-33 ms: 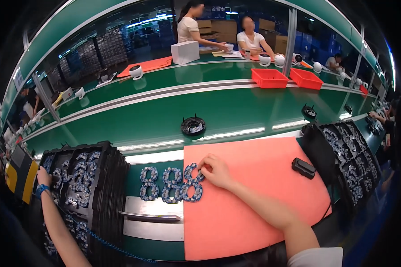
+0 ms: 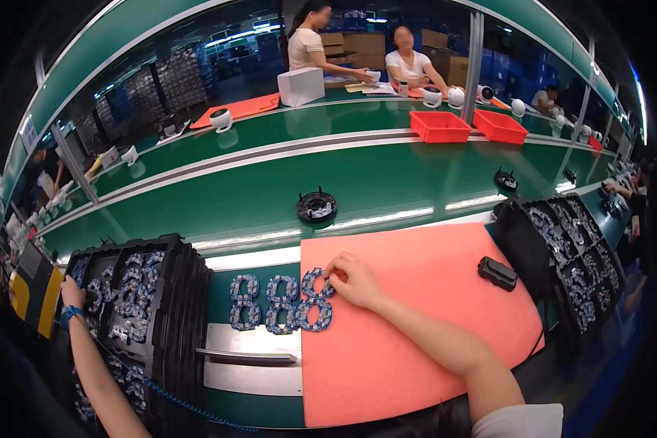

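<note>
Though at fingertips (image 2: 333, 265) — circuit board (image 2: 315, 301) illegible

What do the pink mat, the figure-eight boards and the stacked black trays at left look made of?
Pink mat: perhaps foam or cloth; matte, without glare.
Figure-eight boards: likely circuit-board laminate; blue, dotted with small metallic-looking parts.
Stacked black trays: probably moulded plastic; dull sheen, thin layered edges.

Glare streaks the green surface (image 2: 233, 196); edges bend, corners black
</note>
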`<state>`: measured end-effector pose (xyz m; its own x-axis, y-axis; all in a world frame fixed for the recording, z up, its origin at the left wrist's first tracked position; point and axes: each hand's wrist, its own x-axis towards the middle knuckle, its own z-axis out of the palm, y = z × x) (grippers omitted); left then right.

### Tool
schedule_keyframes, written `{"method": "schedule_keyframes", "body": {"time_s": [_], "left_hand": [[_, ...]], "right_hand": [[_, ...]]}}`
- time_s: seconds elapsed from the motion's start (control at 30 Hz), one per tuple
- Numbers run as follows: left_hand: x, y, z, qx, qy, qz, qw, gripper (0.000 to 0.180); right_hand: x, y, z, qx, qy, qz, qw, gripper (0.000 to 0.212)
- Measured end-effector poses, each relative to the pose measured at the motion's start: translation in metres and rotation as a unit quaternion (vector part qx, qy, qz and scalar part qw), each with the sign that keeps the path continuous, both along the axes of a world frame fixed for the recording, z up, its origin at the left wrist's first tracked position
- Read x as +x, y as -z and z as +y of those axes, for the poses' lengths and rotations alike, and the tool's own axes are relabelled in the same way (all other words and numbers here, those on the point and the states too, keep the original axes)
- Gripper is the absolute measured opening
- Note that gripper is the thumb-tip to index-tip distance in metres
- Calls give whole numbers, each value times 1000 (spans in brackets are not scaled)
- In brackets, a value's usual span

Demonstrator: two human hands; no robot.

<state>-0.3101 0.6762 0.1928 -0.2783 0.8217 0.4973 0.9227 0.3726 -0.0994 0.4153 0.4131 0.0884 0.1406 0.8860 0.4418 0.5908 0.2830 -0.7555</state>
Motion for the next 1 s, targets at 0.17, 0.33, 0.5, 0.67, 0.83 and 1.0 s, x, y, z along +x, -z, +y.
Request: {"method": "schedule_keyframes", "body": {"time_s": [0.17,0.33,0.5,0.67,0.83,1.0], "left_hand": [[-1,-8,-4,21,46,25,998,53],[-10,-36,-20,132,48,114,984,41],[28,-62,-67,91,91,193,973,39],[27,-93,-75,363,168,197,895,13],[99,-135,-136,501,186,-76,842,11],[123,-168,-196,588,179,-26,789,19]], "right_hand": [[7,4,-1,11,-13,-38,999,9],[9,-4,-5,8,-23,-21,999,10],[5,15,11,4,-12,-21,1000,12],[18,21,11,-30,-26,53,998,7],[14,3,6,19,11,39,999,9],[8,-1,6,20,0,43,999,14]]}}
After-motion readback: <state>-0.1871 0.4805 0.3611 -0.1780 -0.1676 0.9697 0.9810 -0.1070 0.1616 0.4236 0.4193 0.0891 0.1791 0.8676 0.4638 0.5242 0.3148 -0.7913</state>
